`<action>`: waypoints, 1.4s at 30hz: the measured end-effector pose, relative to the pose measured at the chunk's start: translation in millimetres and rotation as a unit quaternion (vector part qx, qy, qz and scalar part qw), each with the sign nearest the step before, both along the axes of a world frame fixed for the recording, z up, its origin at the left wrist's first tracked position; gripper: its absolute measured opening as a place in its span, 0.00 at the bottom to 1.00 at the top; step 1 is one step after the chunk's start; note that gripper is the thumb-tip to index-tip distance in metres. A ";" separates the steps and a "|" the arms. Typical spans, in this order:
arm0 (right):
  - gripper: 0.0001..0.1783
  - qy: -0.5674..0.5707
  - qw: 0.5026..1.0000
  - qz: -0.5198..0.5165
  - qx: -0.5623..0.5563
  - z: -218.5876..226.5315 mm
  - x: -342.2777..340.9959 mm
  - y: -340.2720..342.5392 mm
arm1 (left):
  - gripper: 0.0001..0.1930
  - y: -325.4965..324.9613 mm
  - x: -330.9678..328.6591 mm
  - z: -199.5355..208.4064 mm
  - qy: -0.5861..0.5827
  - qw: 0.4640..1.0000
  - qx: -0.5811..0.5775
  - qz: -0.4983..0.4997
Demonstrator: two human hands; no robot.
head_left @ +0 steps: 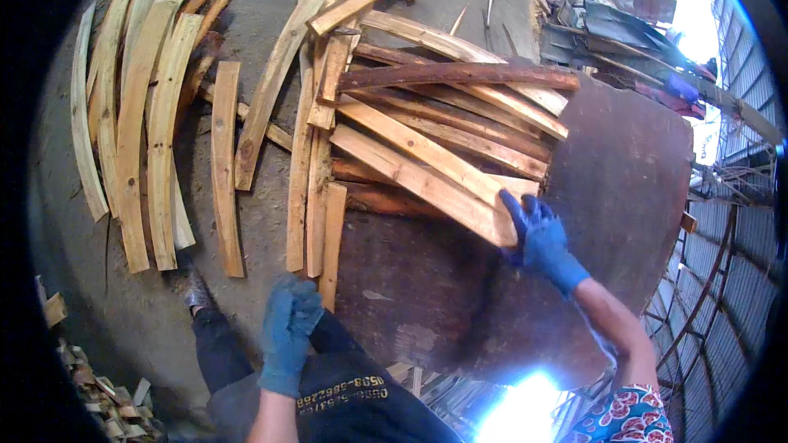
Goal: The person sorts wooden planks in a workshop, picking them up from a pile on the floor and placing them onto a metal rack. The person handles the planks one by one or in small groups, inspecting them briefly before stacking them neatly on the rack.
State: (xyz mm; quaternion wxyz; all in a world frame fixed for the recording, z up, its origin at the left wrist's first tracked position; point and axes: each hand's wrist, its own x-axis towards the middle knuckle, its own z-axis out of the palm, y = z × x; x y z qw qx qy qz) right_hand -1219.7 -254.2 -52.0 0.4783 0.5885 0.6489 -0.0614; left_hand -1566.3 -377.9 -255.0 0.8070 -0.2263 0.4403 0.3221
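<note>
My right hand [538, 234], in a blue glove, is wrapped round the near right end of a pale wooden plank [423, 184]. The plank's other end rests toward the stack of boards on the left. A second light plank [419, 148] lies close along its far side, with its end next to my fingers. My left hand [291, 316], also blue-gloved, is curled closed above my dark apron, with nothing visible in it. Just beyond it are the near ends of several upright-lying boards [332, 238]. A bark-edged, reddish-brown piece [460, 75] lies across the pile.
A brown sheet-like surface [616, 164] spreads under the pile on the right. Several long planks [139, 131] lie bunched on the grey floor [271, 25] at left. Offcuts [111, 402] are heaped at the lower left. Scrap sheets [624, 25] stand at the far right.
</note>
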 end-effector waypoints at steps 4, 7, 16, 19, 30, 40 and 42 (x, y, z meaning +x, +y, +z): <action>0.53 0.077 0.994 -0.073 0.014 4.2 -36.0 -30.3 | 0.21 -13.9 24.7 13.0 -0.066 0.992 0.018 -0.111; 0.54 0.071 0.966 -0.243 -0.054 24.0 -75.3 -61.7 | 0.25 -42.3 41.2 19.3 -0.144 0.981 0.041 -0.127; 0.50 0.251 0.681 -0.661 -0.194 9.0 -208.8 -131.3 | 0.26 -75.2 41.1 33.1 -0.242 0.955 -0.153 -0.083; 0.42 0.308 0.656 -0.669 -0.168 -13.2 -201.6 -154.7 | 0.29 -61.0 29.8 29.4 -0.248 0.955 -0.121 -0.107; 0.27 0.410 0.461 -0.785 -0.049 -135.9 -184.2 -75.6 | 0.39 -51.7 16.8 24.6 -0.292 0.938 -0.165 -0.087; 0.28 0.463 0.363 -0.800 -0.117 -153.9 -190.1 -55.6 | 0.38 -28.5 -12.9 30.7 -0.265 0.960 -0.092 0.004; 0.29 0.484 0.349 -0.797 -0.093 -151.1 -194.3 -50.2 | 0.38 -28.9 -16.4 26.2 -0.253 0.962 -0.107 -0.004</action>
